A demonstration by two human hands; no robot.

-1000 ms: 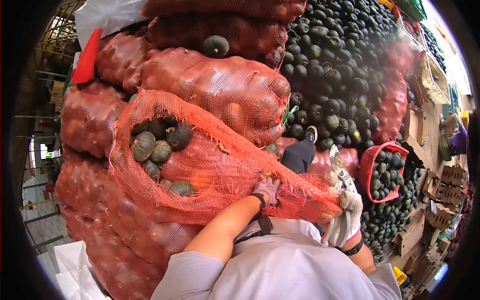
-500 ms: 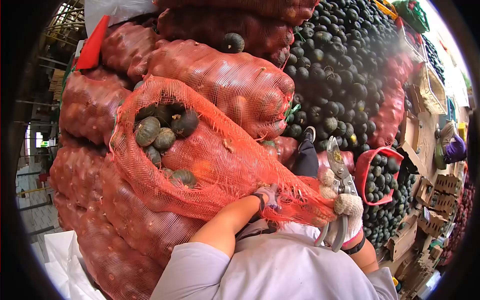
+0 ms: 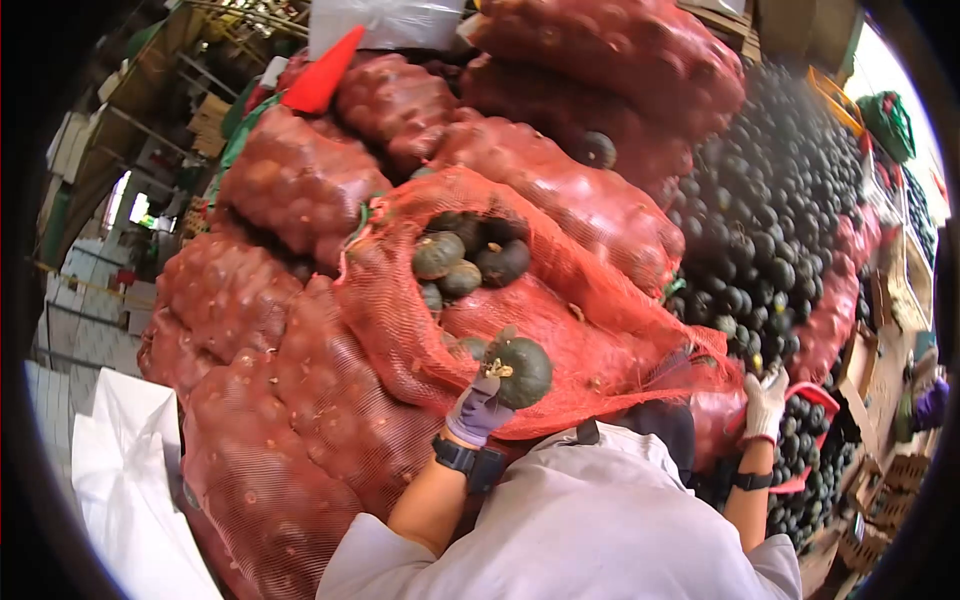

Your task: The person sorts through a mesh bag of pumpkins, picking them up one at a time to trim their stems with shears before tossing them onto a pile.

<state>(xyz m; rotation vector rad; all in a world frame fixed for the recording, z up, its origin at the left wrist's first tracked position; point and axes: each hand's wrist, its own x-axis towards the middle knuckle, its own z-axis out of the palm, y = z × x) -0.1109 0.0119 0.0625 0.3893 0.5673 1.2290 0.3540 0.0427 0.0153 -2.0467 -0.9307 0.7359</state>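
My left hand (image 3: 477, 412), in a purple glove, grips a dark green squash (image 3: 524, 374) with a pale dried stem. It is above the mouth of a torn red mesh sack (image 3: 590, 352). Several more squashes (image 3: 461, 279) lie inside the sack's wide opening. My right hand (image 3: 765, 408), in a white knitted glove, is stretched out beside the sack's narrow end, near the heap of dark squashes (image 3: 770, 270). Its fingers look apart, and I see nothing in them. No shears are visible now.
Full red mesh sacks (image 3: 270, 430) are stacked left and behind. A red basket (image 3: 828, 400) of squashes stands right, with cardboard boxes (image 3: 885, 500) past it. A white sheet (image 3: 130, 480) lies lower left; a lone squash (image 3: 596, 150) rests on a sack above.
My left hand has let go of the mesh and taken hold of a squash. My right hand, which held the shears and bunched mesh, has moved right and away without them. The view has shifted.
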